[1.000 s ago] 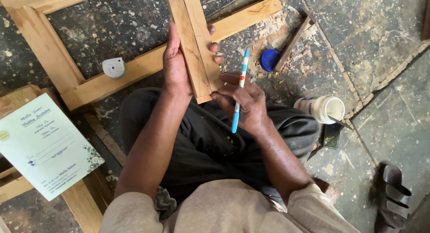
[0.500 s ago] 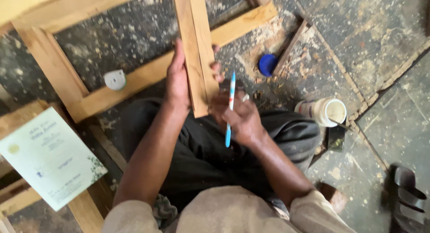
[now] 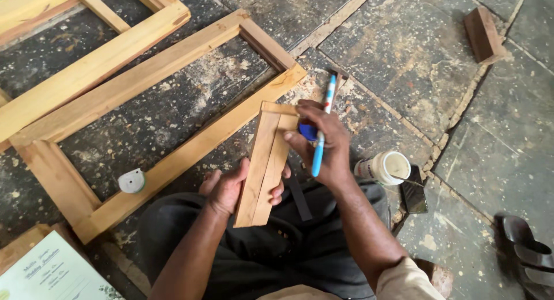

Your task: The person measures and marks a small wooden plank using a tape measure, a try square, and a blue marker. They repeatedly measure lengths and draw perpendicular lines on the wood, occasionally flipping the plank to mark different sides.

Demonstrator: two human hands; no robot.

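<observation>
**Two hands on a short wooden piece, pen in the right**

Gripping the lower part of a short, pale brown wooden piece made of two strips side by side (image 3: 266,167), the left hand (image 3: 231,187) wraps round it from the 9 o'clock side, fingers curled behind and showing at its right edge. The piece tilts, its top end toward 12 o'clock, and it is held above the person's dark-trousered lap. The right hand (image 3: 320,147) touches the piece's upper right corner with its fingertips, while a blue-and-white pen with an orange band (image 3: 323,127) is pinched between its fingers, pointing roughly from 12 to 6 o'clock.

At 3 o'clock from the right hand, just beside the wrist, stands an open white plastic jar (image 3: 385,167) on the grey stone floor (image 3: 404,57), with a dark flat phone (image 3: 413,197) beside it. A large pale wooden frame (image 3: 173,63) lies on the floor from 9 to 12 o'clock, and a small white round tape measure (image 3: 132,180) sits by its near rail. A dark wooden block (image 3: 483,34) lies at 1 o'clock, well apart. A dark sandal (image 3: 528,248) sits at 4 o'clock, a pale green printed card (image 3: 52,274) at 8 o'clock.
</observation>
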